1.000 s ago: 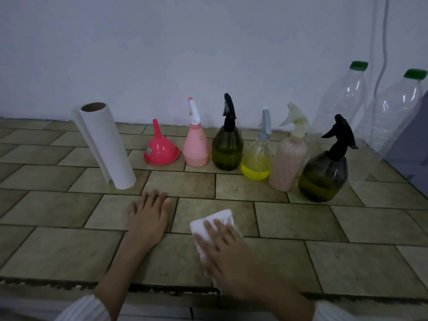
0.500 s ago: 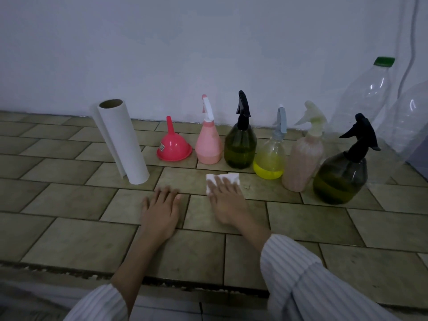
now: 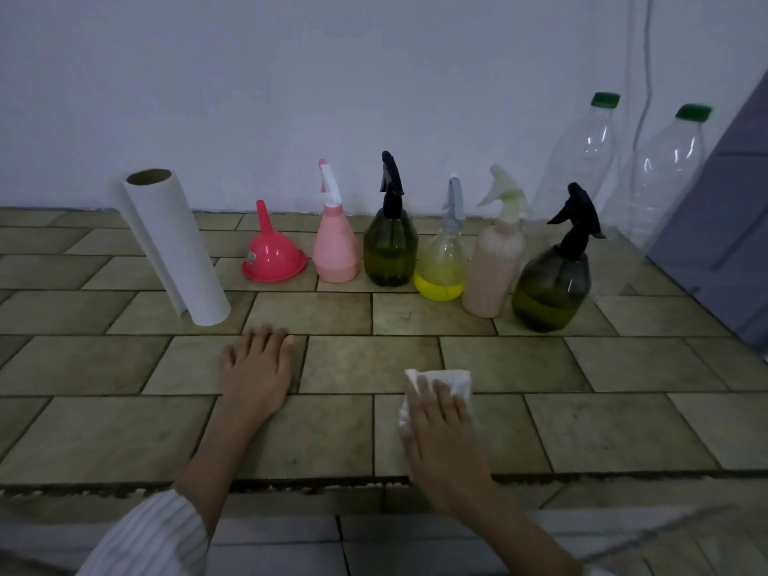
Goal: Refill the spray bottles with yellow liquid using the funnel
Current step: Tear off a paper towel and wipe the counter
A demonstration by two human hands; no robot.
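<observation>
Several spray bottles stand in a row near the wall: a pink one point(image 3: 336, 253), a dark green one point(image 3: 390, 247), a clear one with yellow liquid point(image 3: 441, 270), a pale pink one point(image 3: 494, 268) and a dark one with yellowish liquid point(image 3: 550, 284). A red funnel point(image 3: 273, 255) sits upside down left of them. My left hand point(image 3: 257, 370) rests flat on the tiled counter point(image 3: 124, 430). My right hand point(image 3: 442, 434) presses a white paper towel point(image 3: 455, 380) flat onto the tiles with straight fingers.
A paper towel roll point(image 3: 174, 247) stands leaning at the left. Two large clear plastic bottles with green caps point(image 3: 582, 160) point(image 3: 665, 172) stand at the back right by the wall. A grey panel point(image 3: 723, 243) borders the right side. The counter's front edge runs just below my wrists.
My right hand has drawn the paper towel back from just in front of the bottles toward the counter's front edge and to the right. My left hand has stayed flat in place.
</observation>
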